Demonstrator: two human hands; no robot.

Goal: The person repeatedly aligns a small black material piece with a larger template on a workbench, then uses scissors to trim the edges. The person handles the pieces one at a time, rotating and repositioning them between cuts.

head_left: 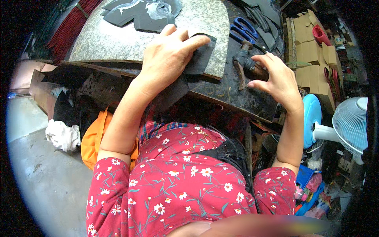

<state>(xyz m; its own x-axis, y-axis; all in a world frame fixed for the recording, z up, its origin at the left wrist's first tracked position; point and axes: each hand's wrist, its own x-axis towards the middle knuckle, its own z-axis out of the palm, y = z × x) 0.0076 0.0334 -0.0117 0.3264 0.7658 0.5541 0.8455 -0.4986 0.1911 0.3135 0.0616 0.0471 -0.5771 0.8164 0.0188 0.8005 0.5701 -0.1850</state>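
Note:
My left hand (167, 53) rests on the pale speckled stone slab (118, 39), holding down a black sheet piece (203, 57) at the slab's near right edge. Its thumb lies over the piece; the other fingertips are partly hidden. My right hand (278, 81) is over the dark tabletop to the right, thumb and fingers apart. Between them is a hammer-like tool (245, 59) with a dark, wrapped-looking body; the hand does not appear closed on it. Beyond my left hand lie black cut pieces (152, 23) smeared with a whitish, glue-like coating.
Blue-handled scissors (244, 29) lie behind the tool, beside dark curved pieces (262, 17). Red cord bundles (73, 29) are at far left. Cardboard boxes (308, 51) and a white-and-blue fan (349, 122) stand right. An orange cloth (96, 136) hangs below the table.

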